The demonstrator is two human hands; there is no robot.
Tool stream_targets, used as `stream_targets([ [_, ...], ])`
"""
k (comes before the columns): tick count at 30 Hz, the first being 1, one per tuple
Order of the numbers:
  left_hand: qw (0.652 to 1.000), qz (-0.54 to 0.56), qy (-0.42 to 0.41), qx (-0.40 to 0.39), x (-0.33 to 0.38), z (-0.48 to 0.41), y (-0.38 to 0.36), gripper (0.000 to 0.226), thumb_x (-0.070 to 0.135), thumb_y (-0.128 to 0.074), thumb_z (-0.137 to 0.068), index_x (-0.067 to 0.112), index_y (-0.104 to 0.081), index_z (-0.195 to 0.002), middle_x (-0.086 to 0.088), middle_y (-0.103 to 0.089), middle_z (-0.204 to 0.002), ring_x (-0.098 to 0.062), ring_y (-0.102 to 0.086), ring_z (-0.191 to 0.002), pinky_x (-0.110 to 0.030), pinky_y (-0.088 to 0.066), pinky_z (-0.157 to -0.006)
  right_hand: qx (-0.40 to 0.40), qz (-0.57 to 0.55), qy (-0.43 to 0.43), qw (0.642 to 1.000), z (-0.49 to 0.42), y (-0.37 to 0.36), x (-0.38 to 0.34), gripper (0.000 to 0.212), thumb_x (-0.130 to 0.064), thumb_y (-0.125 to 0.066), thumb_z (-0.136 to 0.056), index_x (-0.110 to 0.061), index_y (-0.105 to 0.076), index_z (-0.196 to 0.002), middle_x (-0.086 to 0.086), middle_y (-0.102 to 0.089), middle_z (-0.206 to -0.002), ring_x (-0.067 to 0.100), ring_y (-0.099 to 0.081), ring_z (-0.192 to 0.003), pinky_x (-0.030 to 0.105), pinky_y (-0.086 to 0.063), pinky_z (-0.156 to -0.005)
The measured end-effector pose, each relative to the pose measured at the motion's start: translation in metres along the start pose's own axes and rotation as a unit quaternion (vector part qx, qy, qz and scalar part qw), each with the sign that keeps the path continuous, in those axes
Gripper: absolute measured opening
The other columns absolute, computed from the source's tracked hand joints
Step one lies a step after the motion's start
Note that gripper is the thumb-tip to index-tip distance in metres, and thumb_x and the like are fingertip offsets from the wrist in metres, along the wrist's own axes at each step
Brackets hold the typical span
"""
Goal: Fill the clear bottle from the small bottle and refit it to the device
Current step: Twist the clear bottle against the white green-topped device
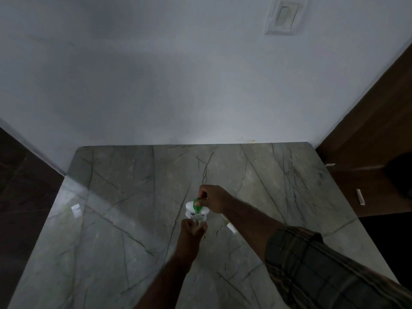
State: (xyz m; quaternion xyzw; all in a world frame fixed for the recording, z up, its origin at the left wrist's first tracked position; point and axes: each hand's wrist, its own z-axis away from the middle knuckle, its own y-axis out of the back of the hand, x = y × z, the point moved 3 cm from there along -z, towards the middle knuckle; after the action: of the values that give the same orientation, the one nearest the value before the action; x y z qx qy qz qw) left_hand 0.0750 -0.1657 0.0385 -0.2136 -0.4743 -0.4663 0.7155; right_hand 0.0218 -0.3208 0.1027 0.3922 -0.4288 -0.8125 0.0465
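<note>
On the marble table (pixel 133 219) stands the white device (pixel 190 208), partly hidden by my hands. My right hand (pixel 213 198) is closed on a small green bottle (pixel 196 205) and tips it, nozzle down and toward me. Just below it my left hand (pixel 191 230) grips the clear bottle (pixel 199 219), whose mouth sits under the green nozzle. Most of the clear bottle is hidden inside my fist. The dim light hides any liquid level.
A small white piece with a thin stick (pixel 229 225) lies on the table just right of my hands. A bright glint (pixel 76 208) shows at the left of the table. A white wall with a switch plate (pixel 283 17) lies behind; dark wooden furniture (pixel 367 152) stands right.
</note>
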Motion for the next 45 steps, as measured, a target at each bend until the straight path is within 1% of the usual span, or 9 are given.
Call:
stream_targets([
  [5, 1.0, 0.005, -0.013, -0.005, 0.008, 0.0, -0.001, 0.03, 0.029, -0.067, -0.09, 0.015, -0.049, -0.109, -0.007, -0.064, -0.101, -0.022, -0.067, -0.089, -0.03, -0.056, -0.071, 0.003, 0.005, 0.002, 1.0, -0.003, 0.013, -0.005, 0.024, -0.026, -0.075, -0.082, -0.009, -0.066, -0.095, 0.009, -0.07, -0.1, 0.015, -0.058, -0.084, 0.04, -0.052, -0.082],
  [15, 1.0, 0.014, -0.011, -0.008, 0.005, -0.004, -0.001, 0.027, 0.028, -0.066, -0.091, 0.017, -0.049, -0.109, -0.006, -0.064, -0.103, -0.023, -0.067, -0.092, -0.035, -0.059, -0.077, -0.005, -0.009, 0.006, 1.0, -0.004, 0.009, -0.002, 0.025, -0.025, -0.074, -0.083, -0.006, -0.065, -0.097, 0.012, -0.069, -0.1, 0.017, -0.058, -0.084, 0.041, -0.052, -0.081],
  [18, 1.0, 0.018, -0.015, -0.003, 0.01, -0.007, -0.002, 0.028, 0.027, -0.067, -0.091, 0.016, -0.049, -0.109, -0.006, -0.065, -0.103, -0.024, -0.067, -0.093, -0.038, -0.06, -0.079, 0.007, -0.017, 0.013, 1.0, -0.004, 0.017, -0.006, 0.025, -0.022, -0.074, -0.083, -0.004, -0.067, -0.097, 0.012, -0.071, -0.1, 0.023, -0.063, -0.088, 0.041, -0.052, -0.083],
  [22, 1.0, 0.001, -0.009, -0.002, 0.008, -0.007, -0.005, 0.028, 0.029, -0.067, -0.09, 0.019, -0.049, -0.109, -0.004, -0.064, -0.101, -0.019, -0.067, -0.089, -0.027, -0.056, -0.068, 0.02, -0.029, 0.017, 0.999, 0.001, 0.012, -0.002, 0.022, -0.019, -0.072, -0.085, -0.002, -0.067, -0.098, 0.014, -0.07, -0.1, 0.028, -0.065, -0.095, 0.042, -0.052, -0.083],
  [24, 1.0, 0.004, -0.001, -0.002, 0.003, -0.006, -0.006, 0.028, 0.03, -0.067, -0.09, 0.019, -0.049, -0.108, -0.005, -0.064, -0.102, -0.02, -0.066, -0.09, -0.026, -0.053, -0.067, 0.02, -0.032, 0.009, 0.999, 0.003, 0.007, 0.001, 0.021, -0.019, -0.07, -0.086, -0.003, -0.066, -0.098, 0.014, -0.07, -0.1, 0.029, -0.065, -0.095, 0.044, -0.053, -0.084],
  [28, 1.0, 0.001, -0.003, -0.003, 0.005, -0.006, -0.006, 0.029, 0.03, -0.067, -0.09, 0.016, -0.05, -0.109, -0.006, -0.065, -0.104, -0.022, -0.067, -0.093, -0.029, -0.055, -0.072, -0.003, -0.024, 0.012, 1.0, 0.001, 0.014, -0.005, 0.025, -0.021, -0.073, -0.084, -0.003, -0.066, -0.099, 0.013, -0.07, -0.102, 0.028, -0.065, -0.096, 0.043, -0.052, -0.085],
  [33, 1.0, -0.009, -0.012, -0.002, 0.008, -0.007, -0.005, 0.03, 0.029, -0.067, -0.09, 0.015, -0.05, -0.11, -0.006, -0.065, -0.104, -0.022, -0.067, -0.092, -0.031, -0.057, -0.074, 0.006, -0.031, 0.009, 0.999, 0.0, 0.016, -0.004, 0.025, -0.022, -0.073, -0.084, -0.003, -0.066, -0.098, 0.013, -0.07, -0.102, 0.024, -0.063, -0.09, 0.043, -0.052, -0.085],
  [38, 1.0, 0.001, 0.004, -0.004, 0.005, -0.007, -0.007, 0.032, 0.029, -0.067, -0.091, 0.014, -0.05, -0.113, -0.008, -0.064, -0.106, -0.024, -0.066, -0.095, -0.039, -0.058, -0.083, 0.006, -0.028, -0.003, 1.0, 0.0, 0.008, 0.0, 0.024, -0.022, -0.072, -0.085, -0.004, -0.066, -0.099, 0.013, -0.069, -0.102, 0.025, -0.063, -0.092, 0.044, -0.052, -0.085],
  [45, 1.0, 0.0, -0.004, -0.006, 0.014, -0.006, -0.004, 0.032, 0.026, -0.068, -0.09, 0.012, -0.05, -0.112, -0.011, -0.064, -0.104, -0.028, -0.066, -0.094, -0.041, -0.057, -0.081, 0.003, -0.022, 0.0, 1.0, 0.0, 0.017, -0.005, 0.026, -0.024, -0.075, -0.083, -0.004, -0.066, -0.098, 0.012, -0.07, -0.101, 0.026, -0.065, -0.093, 0.042, -0.053, -0.084],
])
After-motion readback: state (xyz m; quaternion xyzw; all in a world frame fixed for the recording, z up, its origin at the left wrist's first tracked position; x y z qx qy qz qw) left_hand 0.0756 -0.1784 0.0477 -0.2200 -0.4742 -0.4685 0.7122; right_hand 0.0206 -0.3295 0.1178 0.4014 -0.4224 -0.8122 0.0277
